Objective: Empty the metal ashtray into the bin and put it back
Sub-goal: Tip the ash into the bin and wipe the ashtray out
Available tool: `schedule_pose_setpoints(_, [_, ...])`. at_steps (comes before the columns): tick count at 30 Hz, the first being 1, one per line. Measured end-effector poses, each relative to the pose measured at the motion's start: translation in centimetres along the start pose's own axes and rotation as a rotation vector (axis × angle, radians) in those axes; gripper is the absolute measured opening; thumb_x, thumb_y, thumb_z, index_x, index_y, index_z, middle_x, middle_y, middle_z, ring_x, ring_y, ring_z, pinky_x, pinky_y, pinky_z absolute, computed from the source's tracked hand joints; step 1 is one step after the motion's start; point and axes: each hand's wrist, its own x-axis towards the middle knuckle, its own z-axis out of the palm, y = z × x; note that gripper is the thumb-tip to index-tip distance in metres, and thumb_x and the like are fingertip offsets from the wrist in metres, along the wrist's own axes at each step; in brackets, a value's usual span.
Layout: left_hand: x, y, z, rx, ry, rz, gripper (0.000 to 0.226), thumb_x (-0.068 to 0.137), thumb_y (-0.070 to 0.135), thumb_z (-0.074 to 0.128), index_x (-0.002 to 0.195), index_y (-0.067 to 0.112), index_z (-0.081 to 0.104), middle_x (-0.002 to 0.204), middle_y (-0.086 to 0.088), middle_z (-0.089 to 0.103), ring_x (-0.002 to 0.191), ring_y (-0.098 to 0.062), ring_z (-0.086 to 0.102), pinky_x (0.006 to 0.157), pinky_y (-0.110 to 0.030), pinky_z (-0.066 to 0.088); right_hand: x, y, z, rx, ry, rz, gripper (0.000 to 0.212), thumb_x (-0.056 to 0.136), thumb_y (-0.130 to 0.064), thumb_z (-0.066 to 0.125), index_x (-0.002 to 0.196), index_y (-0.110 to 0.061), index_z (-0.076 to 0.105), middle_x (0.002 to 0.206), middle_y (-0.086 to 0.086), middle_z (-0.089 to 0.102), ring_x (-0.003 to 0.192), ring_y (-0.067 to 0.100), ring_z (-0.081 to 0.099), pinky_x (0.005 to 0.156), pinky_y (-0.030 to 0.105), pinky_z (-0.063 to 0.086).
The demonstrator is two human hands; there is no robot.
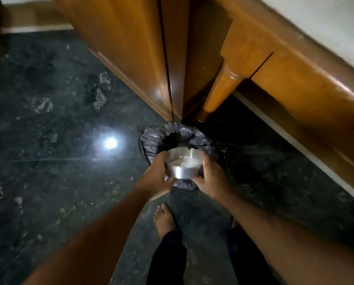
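The round metal ashtray [183,164] is held over the bin [151,140], which stands on the floor lined with a black plastic bag. Pale ash lies inside the ashtray, and it sits roughly upright. My left hand [154,177] grips its left side. My right hand [211,178] grips its right side. The near part of the bin's rim is hidden behind my hands and the ashtray.
A wooden cabinet [131,48] rises just behind the bin, and a wooden table with a turned leg [219,93] stands to the right. The floor is dark polished stone with a bright lamp reflection [110,143]. My bare foot [163,220] is right below the bin.
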Motion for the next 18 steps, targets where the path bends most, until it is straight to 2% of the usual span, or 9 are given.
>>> schedule_pose_setpoints(2, [2.3, -0.7, 0.4, -0.174, 0.04, -0.065, 0.062, 0.087, 0.022, 0.073, 0.138, 0.015, 0.038, 0.118, -0.01, 0.064, 0.097, -0.025, 0.068, 0.08, -0.046, 0.061, 2.8, 0.2, 0.4, 0.079, -0.023, 0.027, 0.068, 0.083, -0.03, 0.079, 0.136, -0.008, 0.044, 0.12, 0.017, 0.068, 0.106, 0.035, 0.067, 0.087, 0.044, 0.057])
schedule_pose_setpoints(6, [6.9, -1.8, 0.9, -0.453, 0.151, -0.25, 0.053, 0.083, 0.055, 0.069, 0.116, 0.014, 0.061, 0.103, -0.005, 0.072, 0.097, -0.025, 0.069, 0.076, -0.031, 0.056, 8.2, 0.3, 0.8, 0.135, -0.116, 0.19, 0.056, 0.093, -0.043, 0.066, 0.131, -0.006, 0.05, 0.126, 0.019, 0.065, 0.115, 0.036, 0.062, 0.084, 0.029, 0.043])
schedule_pose_setpoints(8, [8.7, -1.9, 1.6, -0.584, 0.212, -0.355, 0.055, 0.084, 0.06, 0.062, 0.101, 0.009, 0.067, 0.095, -0.013, 0.074, 0.09, -0.032, 0.07, 0.075, -0.041, 0.058, 9.9, 0.5, 1.1, 0.25, -0.19, 0.31, 0.055, 0.095, -0.045, 0.062, 0.13, -0.004, 0.053, 0.128, 0.018, 0.064, 0.117, 0.036, 0.062, 0.089, 0.04, 0.053])
schedule_pose_setpoints(9, [9.5, -1.8, 2.0, -0.647, 0.242, -0.386, 0.052, 0.088, 0.059, 0.058, 0.096, 0.008, 0.068, 0.094, -0.015, 0.073, 0.087, -0.032, 0.069, 0.076, -0.045, 0.057, 10.4, 0.7, 1.2, 0.339, -0.215, 0.378, 0.054, 0.095, -0.043, 0.062, 0.13, -0.004, 0.053, 0.13, 0.018, 0.062, 0.117, 0.036, 0.062, 0.084, 0.045, 0.058])
schedule_pose_setpoints(11, [10.8, -1.6, 3.1, -0.768, 0.272, -0.441, 0.055, 0.095, 0.059, 0.046, 0.096, 0.008, 0.069, 0.099, -0.015, 0.072, 0.09, -0.029, 0.068, 0.083, -0.045, 0.055, 10.7, 1.0, 1.5, 0.483, -0.225, 0.51, 0.053, 0.097, -0.038, 0.062, 0.134, -0.003, 0.048, 0.137, 0.018, 0.055, 0.121, 0.037, 0.057, 0.069, 0.04, 0.059])
schedule_pose_setpoints(12, [11.3, -1.4, 3.6, -0.802, 0.276, -0.492, 0.062, 0.093, 0.064, 0.042, 0.102, 0.008, 0.069, 0.107, -0.016, 0.071, 0.096, -0.031, 0.067, 0.09, -0.047, 0.055, 10.8, 1.1, 1.6, 0.518, -0.213, 0.562, 0.052, 0.098, -0.035, 0.061, 0.136, -0.002, 0.046, 0.139, 0.019, 0.052, 0.122, 0.038, 0.056, 0.068, 0.039, 0.058])
schedule_pose_setpoints(14, [11.8, -1.2, 4.6, -0.861, 0.334, -0.596, 0.071, 0.082, 0.075, 0.041, 0.097, 0.011, 0.068, 0.111, -0.015, 0.069, 0.1, -0.033, 0.066, 0.095, -0.05, 0.055, 10.9, 1.2, 1.8, 0.505, -0.176, 0.613, 0.047, 0.1, -0.032, 0.059, 0.135, -0.002, 0.047, 0.137, 0.02, 0.054, 0.12, 0.038, 0.057, 0.076, 0.045, 0.059])
schedule_pose_setpoints(16, [12.0, -1.0, 5.5, -0.912, 0.432, -0.685, 0.072, 0.075, 0.079, 0.045, 0.091, 0.012, 0.065, 0.099, -0.011, 0.067, 0.093, -0.033, 0.066, 0.093, -0.05, 0.056, 10.8, 1.2, 1.9, 0.422, -0.123, 0.58, 0.041, 0.099, -0.031, 0.06, 0.128, -0.003, 0.052, 0.128, 0.019, 0.06, 0.113, 0.036, 0.062, 0.085, 0.049, 0.059])
schedule_pose_setpoints(18, [11.9, -1.0, 5.9, -0.974, 0.529, -0.777, 0.068, 0.069, 0.078, 0.051, 0.087, 0.013, 0.058, 0.09, -0.008, 0.064, 0.084, -0.03, 0.064, 0.089, -0.049, 0.057, 10.3, 0.9, 1.6, 0.29, -0.084, 0.486, 0.035, 0.097, -0.031, 0.061, 0.119, -0.004, 0.057, 0.118, 0.017, 0.065, 0.104, 0.032, 0.064, 0.083, 0.043, 0.057])
